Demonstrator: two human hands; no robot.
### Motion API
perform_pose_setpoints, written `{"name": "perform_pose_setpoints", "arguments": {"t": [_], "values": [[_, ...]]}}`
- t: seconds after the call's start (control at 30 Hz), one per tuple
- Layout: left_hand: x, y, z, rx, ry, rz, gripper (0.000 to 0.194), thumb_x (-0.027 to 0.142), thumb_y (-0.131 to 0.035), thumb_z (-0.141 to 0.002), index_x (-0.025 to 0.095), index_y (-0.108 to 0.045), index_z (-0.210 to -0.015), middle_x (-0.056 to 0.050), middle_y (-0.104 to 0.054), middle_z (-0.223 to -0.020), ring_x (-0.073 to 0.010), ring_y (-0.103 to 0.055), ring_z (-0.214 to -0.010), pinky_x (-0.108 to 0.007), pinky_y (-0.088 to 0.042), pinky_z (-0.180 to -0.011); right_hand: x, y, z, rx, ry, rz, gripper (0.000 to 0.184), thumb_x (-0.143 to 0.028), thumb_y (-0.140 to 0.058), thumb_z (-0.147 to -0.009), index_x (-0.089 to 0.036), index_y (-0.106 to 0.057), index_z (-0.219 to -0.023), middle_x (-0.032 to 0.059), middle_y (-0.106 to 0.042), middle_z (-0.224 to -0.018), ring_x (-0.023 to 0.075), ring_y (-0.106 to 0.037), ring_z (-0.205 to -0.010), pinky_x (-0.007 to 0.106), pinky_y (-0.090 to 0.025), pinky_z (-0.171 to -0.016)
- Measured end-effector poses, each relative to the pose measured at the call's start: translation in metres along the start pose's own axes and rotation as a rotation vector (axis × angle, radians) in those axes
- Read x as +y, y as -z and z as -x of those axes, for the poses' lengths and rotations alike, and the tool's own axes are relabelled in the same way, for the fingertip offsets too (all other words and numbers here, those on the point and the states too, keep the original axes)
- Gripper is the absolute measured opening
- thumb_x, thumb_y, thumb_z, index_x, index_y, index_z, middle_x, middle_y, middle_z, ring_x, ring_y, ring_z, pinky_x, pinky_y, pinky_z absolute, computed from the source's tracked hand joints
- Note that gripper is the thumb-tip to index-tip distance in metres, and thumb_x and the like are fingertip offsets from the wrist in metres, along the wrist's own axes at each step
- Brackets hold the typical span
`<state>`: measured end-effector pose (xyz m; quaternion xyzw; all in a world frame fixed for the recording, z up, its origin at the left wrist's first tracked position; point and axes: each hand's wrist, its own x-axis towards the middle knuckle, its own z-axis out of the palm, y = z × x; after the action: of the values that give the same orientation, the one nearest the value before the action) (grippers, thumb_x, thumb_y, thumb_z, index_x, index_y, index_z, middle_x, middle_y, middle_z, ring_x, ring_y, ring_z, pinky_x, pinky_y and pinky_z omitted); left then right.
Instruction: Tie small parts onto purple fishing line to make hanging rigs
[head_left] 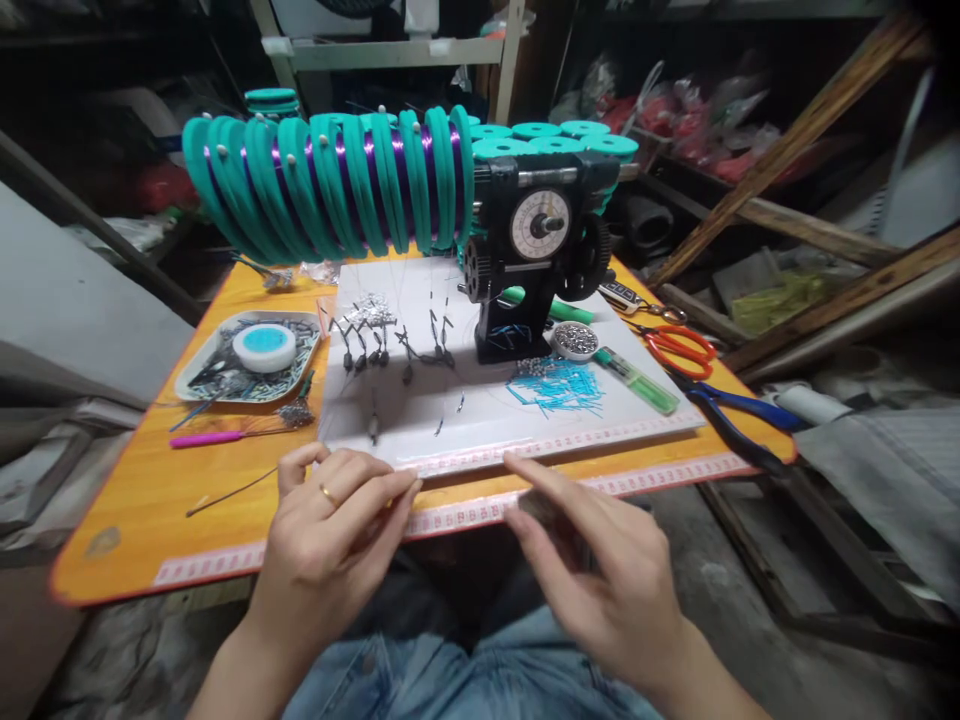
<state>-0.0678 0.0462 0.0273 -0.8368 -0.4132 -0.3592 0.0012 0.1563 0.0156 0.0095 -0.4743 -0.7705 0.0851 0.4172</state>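
My left hand [330,530] hovers at the near edge of the orange table [142,500], fingers drawn together in a pinch, a ring on one finger; what it pinches is too thin to make out. My right hand [592,570] is beside it, blurred, fingers loosely curled with the forefinger reaching toward the white board [525,425]. On the board lie small dark weights on thin lines [390,345] and a heap of thin blue tubes [559,388]. Behind stands a black winding machine with a dial [536,260] carrying a row of teal spools wound with purple line [337,180].
A tray [196,375] at the left holds small metal parts and a white-and-teal roll [264,346]. A pink tool [206,438] lies in front of it. Right of the board are a green lighter [643,380], orange scissors [679,348] and blue-handled pliers [739,415]. Clutter and wooden planks surround the table.
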Motion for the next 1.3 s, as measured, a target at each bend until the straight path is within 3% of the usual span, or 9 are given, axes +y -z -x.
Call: {"name": "perform_pose_setpoints", "arguments": {"t": [0.1, 0.17, 0.33, 0.47, 0.57, 0.7, 0.87, 1.03, 1.3], "values": [[0.011, -0.003, 0.008, 0.076, 0.041, 0.09, 0.021, 0.003, -0.066, -0.083, 0.022, -0.064, -0.092, 0.001, -0.071, -0.078, -0.0163, -0.067, -0.073, -0.041, -0.039, -0.082, -0.018, -0.01, -0.005, -0.005, 0.077, -0.113, 0.043, -0.009, -0.057, -0.093, -0.016, -0.052, -0.136, 0.0105, -0.07, -0.123, 0.0181, -0.07, -0.1, 0.027, -0.057, -0.086], [0.017, -0.006, 0.014, 0.104, 0.057, 0.117, 0.022, 0.002, -0.065, -0.083, 0.023, -0.065, -0.091, 0.001, -0.072, -0.08, -0.0161, -0.068, -0.074, -0.043, -0.041, -0.087, -0.023, -0.018, -0.006, 0.01, 0.086, -0.145, 0.043, -0.007, -0.056, -0.094, -0.015, -0.052, -0.135, 0.0129, -0.065, -0.13, 0.0187, -0.067, -0.108, 0.027, -0.056, -0.091], [0.021, -0.01, 0.024, 0.164, 0.092, 0.152, 0.024, 0.002, -0.067, -0.082, 0.024, -0.067, -0.092, 0.0, -0.073, -0.082, -0.0216, -0.069, -0.092, -0.048, -0.044, -0.094, -0.026, -0.029, -0.004, 0.052, 0.073, -0.146, 0.019, -0.008, -0.059, -0.092, -0.017, -0.064, -0.108, 0.0054, -0.072, -0.085, 0.0152, -0.066, -0.072, 0.024, -0.055, -0.065], [0.023, -0.012, 0.031, 0.195, 0.127, 0.194, 0.024, 0.003, -0.07, -0.081, 0.024, -0.071, -0.094, -0.002, -0.069, -0.084, -0.0209, -0.066, -0.09, -0.04, -0.05, -0.082, -0.031, -0.029, -0.002, 0.048, 0.08, -0.142, 0.012, -0.008, -0.057, -0.092, -0.017, -0.061, -0.099, 0.0031, -0.067, -0.077, 0.0146, -0.06, -0.063, 0.026, -0.05, -0.058], [0.029, -0.015, 0.037, 0.196, 0.285, 0.384, 0.022, 0.005, -0.068, -0.084, 0.023, -0.072, -0.095, -0.001, -0.067, -0.077, -0.0127, -0.064, -0.068, -0.025, -0.052, -0.06, -0.035, -0.029, -0.001, 0.042, 0.084, -0.139, 0.012, -0.007, -0.056, -0.091, -0.018, -0.059, -0.095, 0.0016, -0.064, -0.074, 0.014, -0.057, -0.061, 0.026, -0.047, -0.055], [0.039, -0.022, 0.046, 0.212, 0.594, 0.793, 0.017, 0.01, -0.069, -0.084, 0.026, -0.075, -0.085, 0.001, -0.075, -0.081, -0.0125, -0.069, -0.067, -0.02, -0.057, -0.058, -0.038, -0.03, 0.003, -0.003, 0.1, -0.159, 0.012, -0.007, -0.055, -0.09, -0.018, -0.058, -0.095, 0.0012, -0.064, -0.075, 0.0142, -0.058, -0.064, 0.026, -0.047, -0.059], [0.048, -0.033, 0.054, 0.348, 0.877, 1.259, 0.008, 0.018, -0.074, -0.082, 0.025, -0.076, -0.085, 0.001, -0.078, -0.076, -0.0076, -0.065, -0.05, -0.014, -0.055, -0.048, -0.04, -0.033, 0.008, -0.064, 0.103, -0.209, 0.017, -0.006, -0.055, -0.09, -0.018, -0.057, -0.102, 0.0017, -0.066, -0.081, 0.0138, -0.061, -0.07, 0.025, -0.049, -0.065], [0.053, -0.034, 0.057, 0.526, 0.972, 1.06, 0.027, 0.012, -0.081, -0.073, 0.024, -0.069, -0.094, 0.005, -0.077, -0.07, -0.0102, -0.073, -0.06, -0.014, -0.06, -0.059, -0.039, -0.036, 0.008, -0.133, 0.088, -0.221, 0.013, -0.008, -0.052, -0.093, -0.019, -0.056, -0.098, 0.0015, -0.061, -0.08, 0.0138, -0.058, -0.068, 0.025, -0.047, -0.062], [0.048, -0.034, 0.075, 0.349, 0.707, 0.589, 0.031, 0.009, -0.07, -0.083, 0.03, -0.061, -0.105, 0.006, -0.076, -0.092, -0.0084, -0.075, -0.083, -0.013, -0.058, -0.079, -0.034, -0.035, -0.008, -0.301, 0.103, -0.234, 0.011, -0.009, -0.049, -0.095, -0.017, -0.056, -0.097, 0.0041, -0.058, -0.084, 0.0163, -0.058, -0.074, 0.026, -0.046, -0.064]]}}
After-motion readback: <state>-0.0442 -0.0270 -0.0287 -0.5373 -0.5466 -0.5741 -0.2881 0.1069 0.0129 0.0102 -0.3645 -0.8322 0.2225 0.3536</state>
